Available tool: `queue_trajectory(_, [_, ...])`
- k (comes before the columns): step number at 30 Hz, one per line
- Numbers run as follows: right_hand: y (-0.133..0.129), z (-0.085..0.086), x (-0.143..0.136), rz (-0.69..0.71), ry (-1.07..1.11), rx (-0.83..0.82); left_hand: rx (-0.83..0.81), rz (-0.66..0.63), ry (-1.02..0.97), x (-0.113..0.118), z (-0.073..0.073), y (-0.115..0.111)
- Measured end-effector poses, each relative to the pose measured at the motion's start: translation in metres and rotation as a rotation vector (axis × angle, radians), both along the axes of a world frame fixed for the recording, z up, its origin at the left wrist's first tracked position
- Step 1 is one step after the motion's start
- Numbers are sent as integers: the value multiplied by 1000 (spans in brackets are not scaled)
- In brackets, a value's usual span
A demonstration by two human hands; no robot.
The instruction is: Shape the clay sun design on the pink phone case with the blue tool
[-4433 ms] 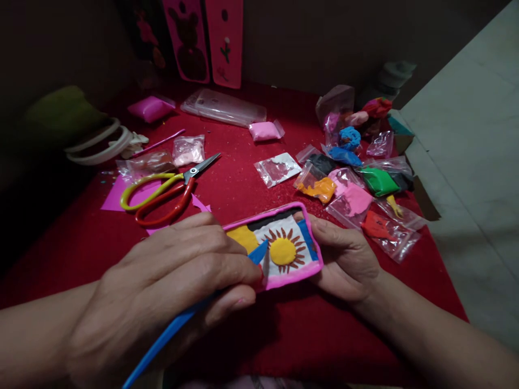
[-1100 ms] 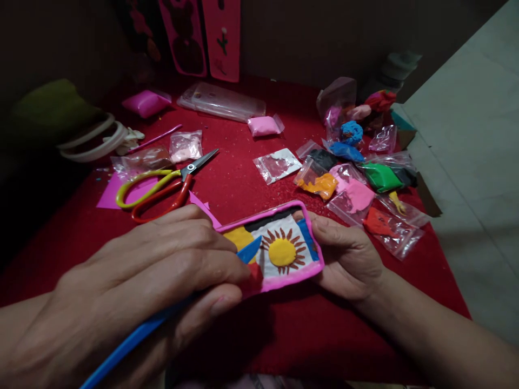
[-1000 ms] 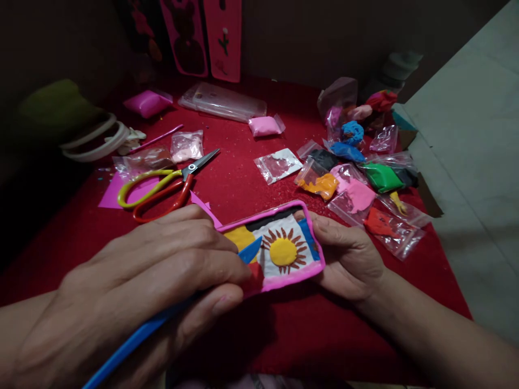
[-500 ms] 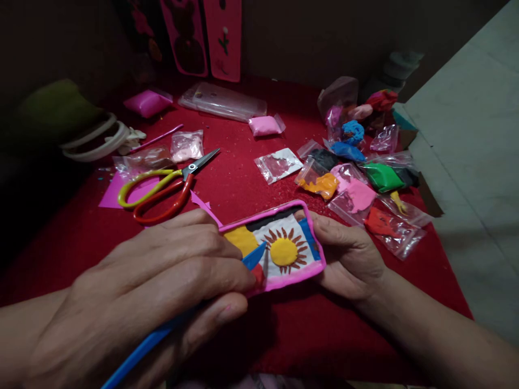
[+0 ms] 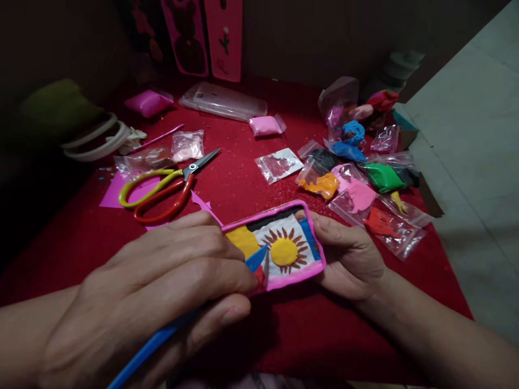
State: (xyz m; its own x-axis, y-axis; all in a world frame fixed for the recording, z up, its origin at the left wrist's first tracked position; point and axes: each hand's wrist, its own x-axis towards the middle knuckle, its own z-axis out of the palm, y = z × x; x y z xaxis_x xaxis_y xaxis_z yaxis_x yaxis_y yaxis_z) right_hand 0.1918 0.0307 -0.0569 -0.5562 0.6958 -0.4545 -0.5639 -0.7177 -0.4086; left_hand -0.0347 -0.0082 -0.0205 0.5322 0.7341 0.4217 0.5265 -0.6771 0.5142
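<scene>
My left hand (image 5: 162,292) is closed around a blue plastic clay knife (image 5: 152,343). The pointed blade rests at the white clay, beside the brown rays of a yellow clay sun. That picture covers a phone case (image 5: 292,280) with a raised pink clay rim; yellow, black, blue and red patches surround the white area. Gripping the case at its right end is my right hand (image 5: 352,256), thumb along the edge and fingers behind it. My left fingers hide the case's left part.
Yellow-and-red-handled scissors (image 5: 184,189) lie beyond my left hand, on pink sheet scraps. Several small bags of coloured clay (image 5: 357,194) crowd the right of the red cloth (image 5: 243,162). A transparent phone case (image 5: 223,101) lies at the back, and decorated pink cases (image 5: 225,54) stand behind it.
My left hand and the clay knife have shifted very slightly to the right and down. The phone case and my right hand stay in place.
</scene>
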Motion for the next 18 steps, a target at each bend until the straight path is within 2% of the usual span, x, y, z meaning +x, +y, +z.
queue_trajectory(18, [-1, 1, 0, 14, -4, 13, -27, 17, -30, 4, -1, -1])
